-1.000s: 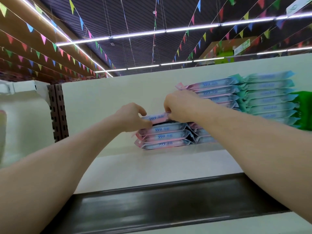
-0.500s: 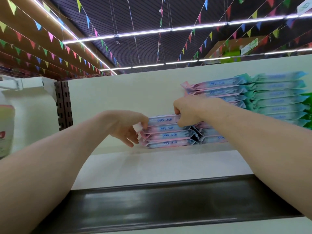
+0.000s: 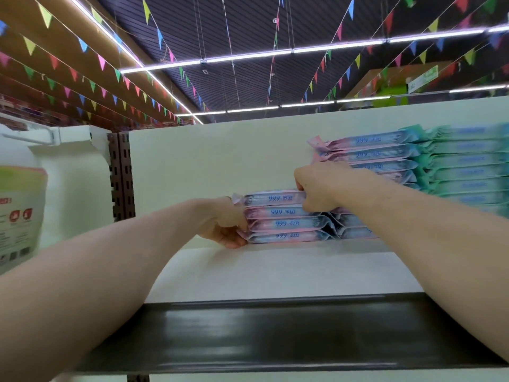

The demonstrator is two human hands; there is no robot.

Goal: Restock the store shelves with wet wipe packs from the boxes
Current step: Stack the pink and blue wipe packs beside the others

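Squaring the short stack (image 3: 286, 217) of wet wipe packs on the shelf (image 3: 275, 271), just left of the taller stack (image 3: 366, 154): the left hand (image 3: 223, 224) curls its fingers round its left end, the right hand (image 3: 316, 188) pinches the top pack (image 3: 275, 197), likely aligning edges.

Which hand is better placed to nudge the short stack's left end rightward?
Left, likely. The left hand holds the left ends of the short wet wipe stack; the right hand grips its top right.
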